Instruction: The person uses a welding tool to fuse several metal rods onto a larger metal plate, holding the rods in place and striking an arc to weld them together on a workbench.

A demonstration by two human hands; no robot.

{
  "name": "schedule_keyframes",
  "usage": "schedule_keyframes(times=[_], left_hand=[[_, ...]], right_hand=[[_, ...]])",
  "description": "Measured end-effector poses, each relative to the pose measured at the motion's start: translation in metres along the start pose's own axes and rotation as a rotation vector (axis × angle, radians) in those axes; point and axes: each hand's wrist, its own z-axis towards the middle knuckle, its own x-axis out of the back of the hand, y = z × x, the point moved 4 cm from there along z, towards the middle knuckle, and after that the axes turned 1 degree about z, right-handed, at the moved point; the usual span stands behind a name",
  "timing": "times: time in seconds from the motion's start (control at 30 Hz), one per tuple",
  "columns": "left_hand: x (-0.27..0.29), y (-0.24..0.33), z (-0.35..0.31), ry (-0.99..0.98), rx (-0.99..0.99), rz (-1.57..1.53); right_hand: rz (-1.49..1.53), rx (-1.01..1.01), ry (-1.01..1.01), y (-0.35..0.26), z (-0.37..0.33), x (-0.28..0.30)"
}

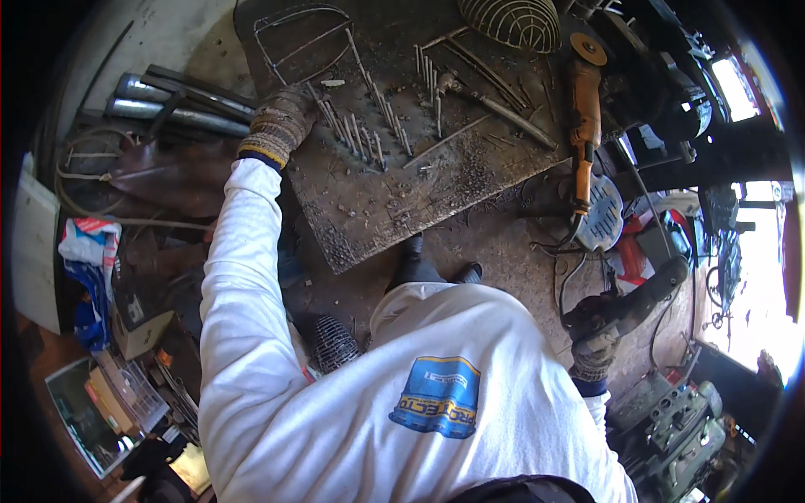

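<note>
My left hand (283,123), in a dirty knitted glove, is at the left edge of a dark metal worktable (352,222). Its fingers close at the near end of a bent wire frame (303,15); the glove hides the exact grip. Just right of it, short upright metal pegs (359,138) stand in rows on the tabletop. Low on the right, away from the table, my gloved right hand (595,348) is wrapped round a dark, long-bodied power tool (641,303). The tool's working end cannot be made out clearly.
A hammer (516,117) and loose rods lie on the table. Behind them sits a domed wire cage (516,23). An orange angle grinder (584,117) rests by the right edge. Metal pipes (180,113) lie at the left; cables (563,289) trail on the floor. Machinery (671,427) stands lower right.
</note>
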Motion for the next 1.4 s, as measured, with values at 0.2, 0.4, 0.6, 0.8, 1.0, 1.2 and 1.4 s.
schedule_keyframes(times=[0.2,0.4,0.6,0.8,1.0,1.2,1.4], left_hand=[[-0.025,-0.003,0.028,-0.048,-0.302,0.083],[-0.031,-0.013,0.027,0.119,-0.527,0.143],[-0.004,-0.037,0.03,-0.286,-0.19,-0.628],[-0.015,-0.039,0.023,-0.498,0.221,-1.26],[-0.035,-0.028,0.007,-0.564,0.44,-1.522],[-0.033,-0.024,0.001,-0.389,0.67,-1.752],[-0.044,-0.031,0.0,-0.298,0.738,-1.629]], right_hand=[[-0.009,-0.229,0.077,0.033,-0.023,-0.021],[-0.034,-0.247,0.148,0.038,-0.022,-0.061],[-0.012,-0.298,0.106,0.039,-0.011,-0.074],[-0.247,-0.434,0.013,0.052,-0.013,-0.05],[-0.28,-0.411,0.023,0.065,-0.022,-0.042],[-0.182,-0.643,0.12,0.058,-0.015,-0.054],[-0.252,-0.594,-0.184,0.093,-0.021,-0.021]])
